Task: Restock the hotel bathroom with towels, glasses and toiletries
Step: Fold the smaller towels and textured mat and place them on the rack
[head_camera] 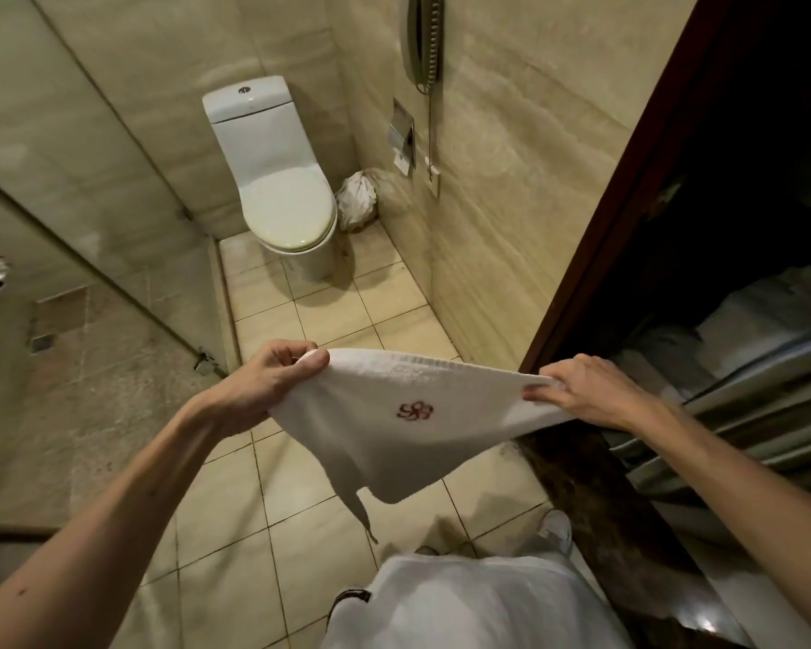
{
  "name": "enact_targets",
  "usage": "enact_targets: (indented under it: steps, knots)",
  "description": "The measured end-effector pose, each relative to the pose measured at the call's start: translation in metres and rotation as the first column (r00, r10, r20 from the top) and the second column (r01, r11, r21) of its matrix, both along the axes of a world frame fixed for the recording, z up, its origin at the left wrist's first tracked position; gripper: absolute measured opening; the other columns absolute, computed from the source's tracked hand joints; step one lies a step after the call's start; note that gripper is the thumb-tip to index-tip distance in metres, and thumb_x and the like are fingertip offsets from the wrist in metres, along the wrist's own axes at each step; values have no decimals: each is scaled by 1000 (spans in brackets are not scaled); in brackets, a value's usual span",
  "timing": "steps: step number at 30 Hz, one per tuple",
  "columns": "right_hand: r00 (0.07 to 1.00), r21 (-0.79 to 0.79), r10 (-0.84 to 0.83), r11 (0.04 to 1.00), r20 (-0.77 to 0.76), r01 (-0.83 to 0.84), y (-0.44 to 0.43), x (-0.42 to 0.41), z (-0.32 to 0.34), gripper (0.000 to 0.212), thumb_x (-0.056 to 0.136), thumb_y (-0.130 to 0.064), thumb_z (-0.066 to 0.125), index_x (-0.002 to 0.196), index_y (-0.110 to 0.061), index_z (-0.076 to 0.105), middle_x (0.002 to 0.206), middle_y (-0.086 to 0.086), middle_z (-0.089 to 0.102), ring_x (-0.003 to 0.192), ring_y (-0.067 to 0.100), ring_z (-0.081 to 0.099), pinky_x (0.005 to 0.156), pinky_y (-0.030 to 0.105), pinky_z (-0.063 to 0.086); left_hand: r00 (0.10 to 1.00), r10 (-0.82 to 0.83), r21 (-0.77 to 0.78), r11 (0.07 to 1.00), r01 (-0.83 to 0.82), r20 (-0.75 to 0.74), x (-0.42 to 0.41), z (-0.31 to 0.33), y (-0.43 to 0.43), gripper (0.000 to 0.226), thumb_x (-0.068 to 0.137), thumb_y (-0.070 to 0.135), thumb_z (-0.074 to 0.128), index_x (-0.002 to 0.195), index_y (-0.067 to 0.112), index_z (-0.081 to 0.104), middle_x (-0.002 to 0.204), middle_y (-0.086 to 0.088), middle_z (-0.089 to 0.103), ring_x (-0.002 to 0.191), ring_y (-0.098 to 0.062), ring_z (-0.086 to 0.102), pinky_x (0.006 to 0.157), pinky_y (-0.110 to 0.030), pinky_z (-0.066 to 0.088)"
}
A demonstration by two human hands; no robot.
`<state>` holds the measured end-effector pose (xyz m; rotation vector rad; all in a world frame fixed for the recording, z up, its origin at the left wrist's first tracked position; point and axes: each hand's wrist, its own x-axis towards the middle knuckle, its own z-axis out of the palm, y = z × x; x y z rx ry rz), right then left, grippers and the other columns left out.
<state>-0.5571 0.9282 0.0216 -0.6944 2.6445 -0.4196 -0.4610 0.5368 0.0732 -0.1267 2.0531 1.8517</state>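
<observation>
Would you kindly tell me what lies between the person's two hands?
In the head view, a white towel with a red emblem stretches between the left hand and the right hand, each pinching a top corner.

Single view, head-worn, wide-angle. Looks forward and steeply down from standing height. Wearer's torso [469, 606] at 6 o'clock edge. Forearms enter from bottom corners. Left hand [272, 381] at 8 o'clock and right hand [586, 391] at 4 o'clock hold towel [408, 423] between them, nearest lens. Tiled floor [338, 311] fills centre. Toilet [282, 180] farther off at 11 o'clock. Glass partition [90, 180] runs along 9 o'clock side, dark doorframe [628, 227] along 3 o'clock side. Straight edges bow near borders.
</observation>
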Motion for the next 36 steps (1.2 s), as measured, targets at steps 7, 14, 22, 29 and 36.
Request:
enact_targets:
  steps: [7, 14, 22, 29, 36]
  knots:
    - [985, -211, -104, 969, 136, 131, 8, -8, 23, 48, 85, -54, 61, 64, -12, 57, 58, -5, 49, 54, 9, 44, 53, 26, 31, 996, -49, -289, 957, 25, -75, 8, -4, -32, 79, 58, 78, 74, 87, 4, 74, 86, -25, 68, 74, -23, 63, 65, -33, 50]
    - [898, -543, -42, 784, 437, 301, 3, 12, 53, 33, 86, -48, 54, 63, -28, 66, 60, -5, 58, 54, 7, 52, 52, 19, 40, 928, 359, -123, 921, -369, -96, 33, -47, -17, 52, 66, 66, 78, 81, 16, 78, 74, -3, 61, 72, -15, 51, 65, -34, 38]
    - [745, -440, -87, 759, 661, 479, 16, 34, 35, 45, 91, -43, 47, 74, -9, 70, 61, 3, 65, 51, 13, 62, 47, 17, 47, 819, 562, 156, 804, -574, 117, 50, -71, 31, 64, 51, 61, 90, 83, 9, 72, 75, -5, 65, 65, -12, 59, 56, -25, 47]
    - [779, -422, -251, 725, 574, 544, 4, 53, 9, 47, 90, -52, 45, 96, -15, 73, 83, 11, 71, 72, 21, 68, 61, 27, 51, 757, 653, 81, 755, -651, 0, 56, -71, 46, 23, 82, 37, 77, 78, 15, 77, 75, -2, 67, 69, -14, 58, 64, -35, 44]
    - [668, -482, -222, 538, 710, 692, -23, 73, 16, 54, 94, -42, 49, 98, 8, 66, 88, 26, 67, 70, 27, 64, 60, 31, 51, 648, 761, 152, 637, -756, 37, 57, -60, 78, 30, 95, 18, 63, 67, 18, 74, 67, 0, 67, 61, -13, 59, 61, -32, 47]
